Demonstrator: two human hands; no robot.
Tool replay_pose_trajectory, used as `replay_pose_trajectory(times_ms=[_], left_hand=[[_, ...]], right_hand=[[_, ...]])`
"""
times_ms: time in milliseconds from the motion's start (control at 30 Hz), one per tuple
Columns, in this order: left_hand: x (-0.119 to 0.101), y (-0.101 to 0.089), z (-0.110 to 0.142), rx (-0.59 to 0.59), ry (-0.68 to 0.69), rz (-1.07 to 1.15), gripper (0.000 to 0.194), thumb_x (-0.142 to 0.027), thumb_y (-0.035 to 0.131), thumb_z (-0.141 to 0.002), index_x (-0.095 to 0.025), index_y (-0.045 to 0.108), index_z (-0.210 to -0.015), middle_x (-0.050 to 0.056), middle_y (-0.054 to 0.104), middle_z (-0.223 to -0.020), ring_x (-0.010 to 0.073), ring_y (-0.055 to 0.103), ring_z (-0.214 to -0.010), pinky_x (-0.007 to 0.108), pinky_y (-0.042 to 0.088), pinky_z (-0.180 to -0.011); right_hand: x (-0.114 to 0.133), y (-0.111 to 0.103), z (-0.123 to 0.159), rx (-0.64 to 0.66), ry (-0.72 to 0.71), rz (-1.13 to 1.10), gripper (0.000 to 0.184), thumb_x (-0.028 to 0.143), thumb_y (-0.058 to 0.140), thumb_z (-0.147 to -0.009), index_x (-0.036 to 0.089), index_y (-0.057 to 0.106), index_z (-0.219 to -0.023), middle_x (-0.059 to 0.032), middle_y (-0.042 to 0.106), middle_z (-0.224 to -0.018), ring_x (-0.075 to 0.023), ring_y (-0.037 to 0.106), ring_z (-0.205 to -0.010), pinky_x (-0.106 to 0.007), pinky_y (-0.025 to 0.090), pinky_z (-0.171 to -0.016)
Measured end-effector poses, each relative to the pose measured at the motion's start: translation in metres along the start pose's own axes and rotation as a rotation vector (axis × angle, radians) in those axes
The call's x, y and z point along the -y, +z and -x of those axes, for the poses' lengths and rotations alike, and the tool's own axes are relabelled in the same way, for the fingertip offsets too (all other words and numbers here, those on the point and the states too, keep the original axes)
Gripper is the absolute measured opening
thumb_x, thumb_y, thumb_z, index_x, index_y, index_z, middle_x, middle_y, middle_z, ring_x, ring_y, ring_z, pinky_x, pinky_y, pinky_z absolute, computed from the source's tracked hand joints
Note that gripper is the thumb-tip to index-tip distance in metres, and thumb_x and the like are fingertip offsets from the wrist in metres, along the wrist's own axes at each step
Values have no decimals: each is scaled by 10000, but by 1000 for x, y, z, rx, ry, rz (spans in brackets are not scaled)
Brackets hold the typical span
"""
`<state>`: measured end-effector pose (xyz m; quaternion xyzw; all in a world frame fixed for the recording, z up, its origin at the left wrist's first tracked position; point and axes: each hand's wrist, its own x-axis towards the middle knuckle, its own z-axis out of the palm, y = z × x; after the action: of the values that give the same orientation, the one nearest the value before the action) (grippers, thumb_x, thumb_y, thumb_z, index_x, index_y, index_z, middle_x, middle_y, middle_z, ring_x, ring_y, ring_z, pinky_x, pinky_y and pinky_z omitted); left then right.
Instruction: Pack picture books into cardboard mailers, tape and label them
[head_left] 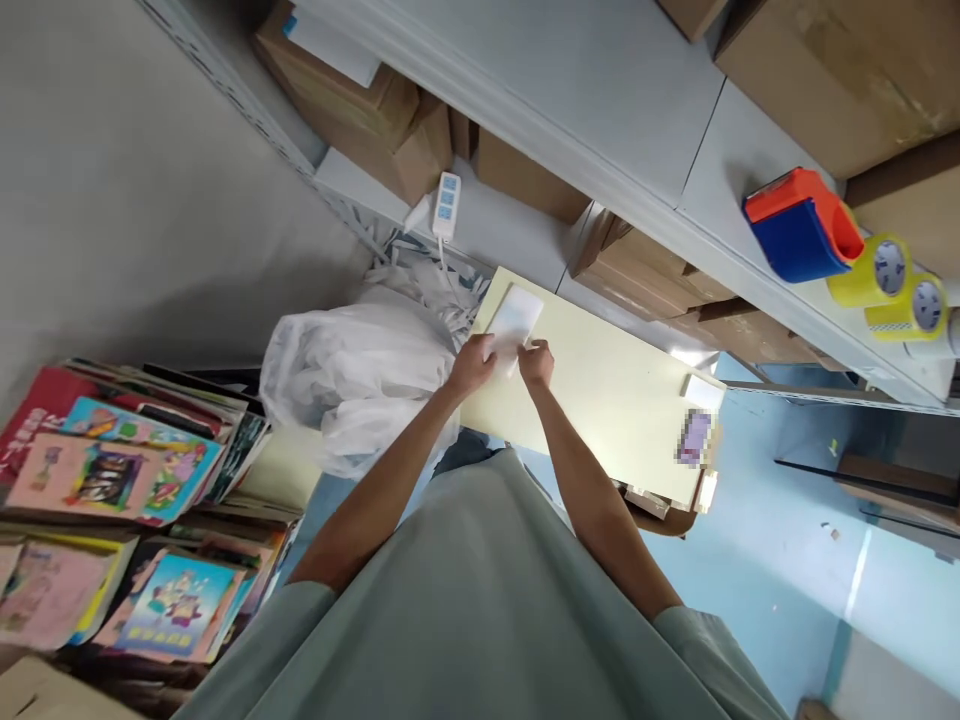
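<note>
A small white packet (514, 320) lies at the far corner of a pale yellow tabletop (607, 390). My left hand (472, 362) grips its near left edge with curled fingers. My right hand (535, 362) pinches the packet's near right corner. Both forearms reach forward over my grey-green shirt.
A bulging white plastic bag (360, 375) sits left of the table. Stacks of colourful children's books (112, 500) fill the lower left. Grey shelves carry cardboard boxes (360, 100), a white power strip (446, 205), an orange-blue tape dispenser (802, 225) and yellow tape rolls (892, 280). A phone (694, 436) lies near the table's right edge.
</note>
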<state>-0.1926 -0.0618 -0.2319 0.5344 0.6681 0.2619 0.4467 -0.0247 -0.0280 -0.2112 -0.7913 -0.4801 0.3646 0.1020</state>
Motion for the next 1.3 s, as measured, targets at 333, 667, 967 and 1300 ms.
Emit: replay_pose_trajectory(times_ms=[333, 667, 967, 1300], left_hand=[[-3, -25, 230, -144, -83, 379, 477, -642, 663, -997, -217, 827, -1138, 143, 857, -1251, 323, 817, -1177, 458, 648, -1101], [22, -46, 487, -563, -163, 392, 731, -837, 569, -1022, -189, 888, -1130, 147, 869, -1205, 345, 821, -1152, 463, 648, -1062], [108, -66, 659, -951, -274, 319, 622, -668, 572, -1031, -196, 818, -1353, 158, 820, -1388, 361, 784, -1283, 570, 577, -1207], [212, -126, 785, -1213, -456, 302, 517, -428, 705, -960, -174, 773, -1405, 184, 794, -1405, 350, 745, -1347, 528, 589, -1203]], right_hand=[[-94, -39, 135, 93, -259, -326, 372, 598, 671, -944, 248, 671, -1069, -79, 792, -1003, -249, 793, -873, -405, 696, -797], [-103, 14, 311, 396, -531, -562, 463, 687, 726, -882, 247, 705, -1025, -75, 773, -934, -250, 763, -848, -444, 715, -802], [-129, 40, 452, 708, -631, -520, 371, 598, 793, -887, 246, 752, -996, -64, 789, -963, -229, 756, -848, -431, 717, -829], [-127, 111, 543, 816, -661, -374, 476, 691, 816, -821, 244, 755, -971, -74, 801, -952, -241, 763, -829, -433, 709, -818]])
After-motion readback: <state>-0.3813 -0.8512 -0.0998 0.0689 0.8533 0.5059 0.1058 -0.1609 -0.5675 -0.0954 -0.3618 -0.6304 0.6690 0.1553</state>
